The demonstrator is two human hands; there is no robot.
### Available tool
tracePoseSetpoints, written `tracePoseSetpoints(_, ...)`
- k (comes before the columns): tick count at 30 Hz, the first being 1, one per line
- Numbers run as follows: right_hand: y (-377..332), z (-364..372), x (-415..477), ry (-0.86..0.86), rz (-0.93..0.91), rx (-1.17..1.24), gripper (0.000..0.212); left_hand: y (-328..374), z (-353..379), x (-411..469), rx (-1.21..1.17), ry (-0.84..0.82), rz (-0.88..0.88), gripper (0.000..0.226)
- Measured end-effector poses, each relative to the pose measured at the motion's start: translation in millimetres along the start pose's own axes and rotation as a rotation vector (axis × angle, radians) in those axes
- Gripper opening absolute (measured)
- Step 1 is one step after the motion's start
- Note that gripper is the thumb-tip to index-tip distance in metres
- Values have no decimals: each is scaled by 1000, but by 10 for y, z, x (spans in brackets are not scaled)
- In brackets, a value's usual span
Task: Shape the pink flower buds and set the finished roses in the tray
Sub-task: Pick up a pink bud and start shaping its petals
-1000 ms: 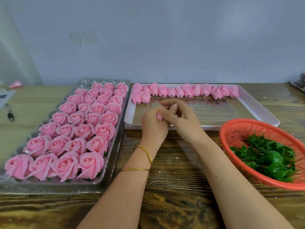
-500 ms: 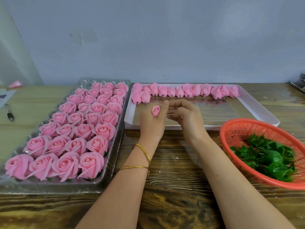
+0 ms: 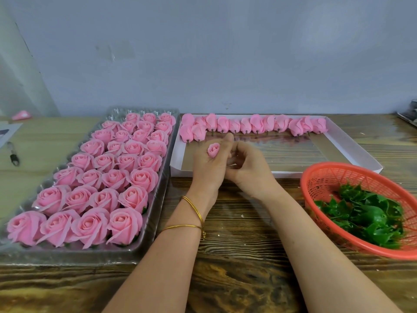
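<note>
left hand (image 3: 209, 170) still grips pink bud (image 3: 213, 150); right hand (image 3: 249, 171) drawn off it, grasp unclear.

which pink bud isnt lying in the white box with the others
The small bud held in the left hand, lifted off the box. The other buds lie in a row along the far edge of the white box.
</note>
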State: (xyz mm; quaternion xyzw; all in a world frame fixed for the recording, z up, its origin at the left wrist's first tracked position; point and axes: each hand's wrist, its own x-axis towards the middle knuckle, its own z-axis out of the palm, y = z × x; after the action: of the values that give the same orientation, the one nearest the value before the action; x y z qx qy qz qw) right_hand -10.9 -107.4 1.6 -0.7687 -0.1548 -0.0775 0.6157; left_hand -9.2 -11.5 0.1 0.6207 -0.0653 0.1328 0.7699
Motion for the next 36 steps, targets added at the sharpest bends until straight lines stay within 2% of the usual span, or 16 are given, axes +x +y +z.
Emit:
tracePoseSetpoints(2, -8, -16, 1, -38, 10, 11, 30, 13, -19, -3, -10, -2, -28, 23)
tracePoseSetpoints(12, -45, -74, -48, -199, 68, 163, 31, 69, -24, -13, 33, -32, -54, 25)
tracePoseSetpoints(16, -48, -73, -37, -166, 74, 116, 29, 53, -24, -2, 53, -8, -69, 23)
tracePoseSetpoints(23, -39, -12, -11, -105, 33, 22, 33, -55, -16, 49, -5, 52, -84, 33)
tracePoseSetpoints(28, 4, 3, -2, -50, 8, -11, 31, -61, -12, 40, 28, 22, -49, 30)
tracePoseSetpoints(36, -6, -32, 1, -96, 20, 48, 29, 22, -26, 9, 50, -5, -19, 32)
